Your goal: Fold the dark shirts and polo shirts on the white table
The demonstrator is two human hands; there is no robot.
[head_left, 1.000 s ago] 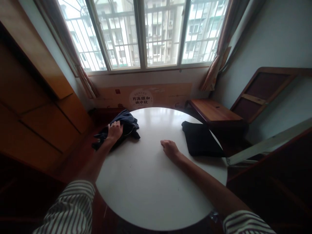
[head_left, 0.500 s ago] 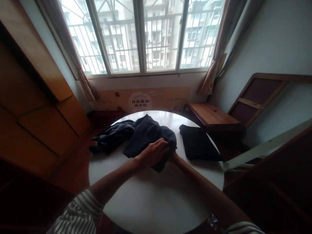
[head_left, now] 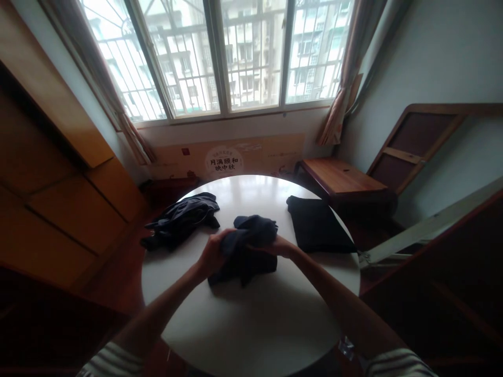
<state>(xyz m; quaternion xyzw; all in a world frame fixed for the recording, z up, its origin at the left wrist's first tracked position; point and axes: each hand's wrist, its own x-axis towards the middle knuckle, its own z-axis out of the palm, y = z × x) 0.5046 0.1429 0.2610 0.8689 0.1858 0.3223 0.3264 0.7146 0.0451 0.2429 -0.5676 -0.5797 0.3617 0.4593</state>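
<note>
A dark navy garment (head_left: 251, 246) is bunched up over the middle of a round white table (head_left: 251, 324). Its exact kind cannot be made out. My left hand (head_left: 214, 254) is closed round the garment's left side. On the right side, my right hand (head_left: 281, 246) grips the cloth, with its fingers partly hidden behind the folds. The lower part of the garment hangs down between my hands to the tabletop.
A crumpled dark garment (head_left: 183, 220) lies at the table's left edge. Folded black cloth (head_left: 320, 225) rests at the right. Beyond stand a low wooden table (head_left: 341, 175) and a barred window (head_left: 220, 57); wooden cabinets (head_left: 78, 209) are on the left.
The navy garment has come toward me and is gathered into a smaller bunch. My left hand has moved left, away from my right hand, and now grips the cloth's left side.
</note>
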